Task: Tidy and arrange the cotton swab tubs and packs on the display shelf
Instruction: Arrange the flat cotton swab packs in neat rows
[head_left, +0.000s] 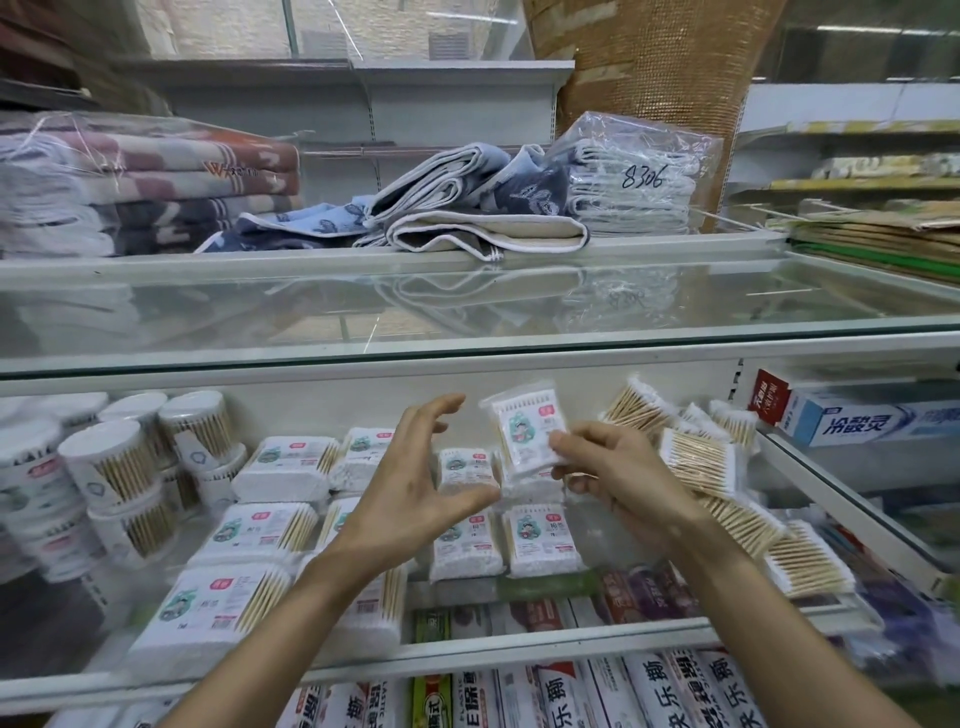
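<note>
Two bare hands reach over a glass display shelf (322, 405) with a white back wall. The right hand (618, 478) pinches a small clear pack of cotton swabs with a cartoon label (522, 434) near its lower right corner, with fingers and thumb closed tight on it. The pack is up in the air, almost upright, above the packs in the middle of the shelf. The left hand (415, 483) holds nothing. Its fingers are spread apart and a little bent. It is just to the left of the held pack and does not touch it.

Under the hands, more white labelled swab packs (270, 525) lie flat in rows on the glass. On the left, round clear tubs with white lids and wooden swab sticks inside (109, 467) stand stacked on top of each other. On the right, plain clear packs of wooden-stick swabs (698, 462) lie in a messy heap, tilted and on top of one another.

Farther right, a blue and white toothpaste box (857, 421) lies on the next shelf. Long toothpaste boxes (571, 691) fill the shelf below. On the shelf above lie folded blue and cream towels (467, 208), beside a clear bag of white cloths marked 8306 (634, 182).
</note>
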